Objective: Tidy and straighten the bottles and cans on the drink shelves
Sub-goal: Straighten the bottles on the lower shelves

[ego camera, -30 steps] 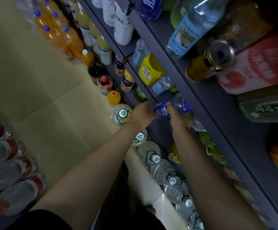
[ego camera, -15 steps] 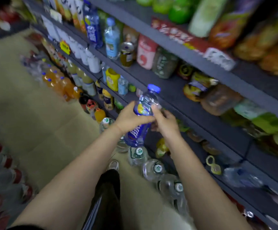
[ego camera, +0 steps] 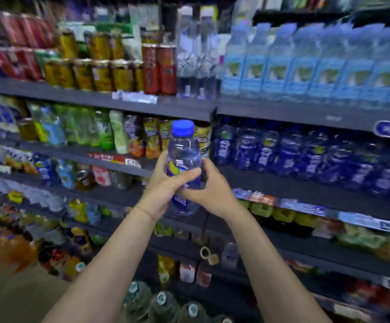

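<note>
Lifted since earlier: bottle (ego camera: 183, 157) upright (blue cap up), gripped between left hand (ego camera: 160, 191) and right hand (ego camera: 209, 191).

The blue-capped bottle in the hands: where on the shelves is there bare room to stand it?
Both the left hand and right hand grip the blue-capped bottle. Bare shelf board lies in front of the row of dark blue bottles, right of the hands. The can shelf and the light blue bottles stand crowded.
</note>
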`<act>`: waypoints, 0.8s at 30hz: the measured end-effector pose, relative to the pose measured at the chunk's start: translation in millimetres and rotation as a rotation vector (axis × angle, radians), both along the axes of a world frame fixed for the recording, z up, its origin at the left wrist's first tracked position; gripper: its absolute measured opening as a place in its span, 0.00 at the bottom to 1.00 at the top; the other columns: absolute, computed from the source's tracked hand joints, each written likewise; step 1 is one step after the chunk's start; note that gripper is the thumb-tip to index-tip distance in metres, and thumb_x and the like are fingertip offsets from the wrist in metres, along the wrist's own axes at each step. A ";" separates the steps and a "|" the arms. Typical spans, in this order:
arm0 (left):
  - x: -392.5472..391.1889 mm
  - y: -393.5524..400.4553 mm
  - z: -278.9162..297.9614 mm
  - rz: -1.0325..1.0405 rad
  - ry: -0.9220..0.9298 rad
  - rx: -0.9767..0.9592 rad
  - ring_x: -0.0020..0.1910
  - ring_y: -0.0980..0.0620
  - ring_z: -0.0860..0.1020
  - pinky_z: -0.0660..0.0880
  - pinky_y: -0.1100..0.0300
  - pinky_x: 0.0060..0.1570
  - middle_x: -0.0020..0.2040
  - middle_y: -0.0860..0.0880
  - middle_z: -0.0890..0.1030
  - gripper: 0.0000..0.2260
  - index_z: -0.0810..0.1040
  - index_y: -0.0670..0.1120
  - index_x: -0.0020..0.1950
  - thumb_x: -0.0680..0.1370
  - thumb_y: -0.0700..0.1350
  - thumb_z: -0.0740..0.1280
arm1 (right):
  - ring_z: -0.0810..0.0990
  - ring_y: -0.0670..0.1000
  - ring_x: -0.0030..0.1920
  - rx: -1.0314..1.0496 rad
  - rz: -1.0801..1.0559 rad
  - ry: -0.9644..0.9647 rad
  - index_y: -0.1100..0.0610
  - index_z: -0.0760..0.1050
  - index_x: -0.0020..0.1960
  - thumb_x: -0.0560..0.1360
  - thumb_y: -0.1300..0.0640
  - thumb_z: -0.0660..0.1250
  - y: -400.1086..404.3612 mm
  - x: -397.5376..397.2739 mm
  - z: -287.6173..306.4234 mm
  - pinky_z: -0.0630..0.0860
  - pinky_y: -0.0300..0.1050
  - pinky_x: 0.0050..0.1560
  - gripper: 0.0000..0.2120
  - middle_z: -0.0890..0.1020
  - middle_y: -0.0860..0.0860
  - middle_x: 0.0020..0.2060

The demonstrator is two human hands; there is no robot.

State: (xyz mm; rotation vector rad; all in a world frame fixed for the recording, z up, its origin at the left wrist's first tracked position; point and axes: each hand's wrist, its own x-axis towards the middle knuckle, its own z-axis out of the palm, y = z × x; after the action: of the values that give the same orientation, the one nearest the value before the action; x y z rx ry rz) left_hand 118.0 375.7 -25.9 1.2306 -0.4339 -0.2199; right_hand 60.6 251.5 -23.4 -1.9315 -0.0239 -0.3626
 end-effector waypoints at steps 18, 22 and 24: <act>21.3 -237.0 -44.3 -0.246 -0.107 0.209 0.60 0.55 0.80 0.76 0.60 0.59 0.60 0.52 0.82 0.31 0.76 0.48 0.67 0.65 0.44 0.80 | 0.80 0.46 0.52 -0.134 -0.471 -0.010 0.50 0.73 0.60 0.66 0.59 0.76 -226.2 -17.2 -20.2 0.78 0.43 0.49 0.24 0.81 0.45 0.52; 49.3 -241.2 -44.9 -0.170 -0.113 0.266 0.62 0.53 0.79 0.74 0.48 0.65 0.62 0.52 0.81 0.35 0.76 0.51 0.67 0.63 0.56 0.82 | 0.71 0.48 0.57 -0.198 -0.456 0.079 0.53 0.73 0.62 0.65 0.56 0.78 -239.9 18.0 -27.1 0.70 0.40 0.46 0.27 0.74 0.49 0.54; 58.8 -236.4 -43.9 -0.129 -0.107 0.289 0.62 0.54 0.78 0.74 0.49 0.65 0.63 0.53 0.81 0.36 0.75 0.51 0.68 0.63 0.59 0.81 | 0.74 0.48 0.56 -0.191 -0.433 0.113 0.51 0.72 0.62 0.63 0.49 0.78 -239.9 37.4 -32.2 0.73 0.44 0.48 0.30 0.76 0.49 0.55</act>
State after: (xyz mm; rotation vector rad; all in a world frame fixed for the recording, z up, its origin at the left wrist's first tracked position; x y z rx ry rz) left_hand 176.7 139.4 -69.8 1.5041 -0.5897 -0.3369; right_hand 98.0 11.6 -55.6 -2.1391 0.4545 -0.5517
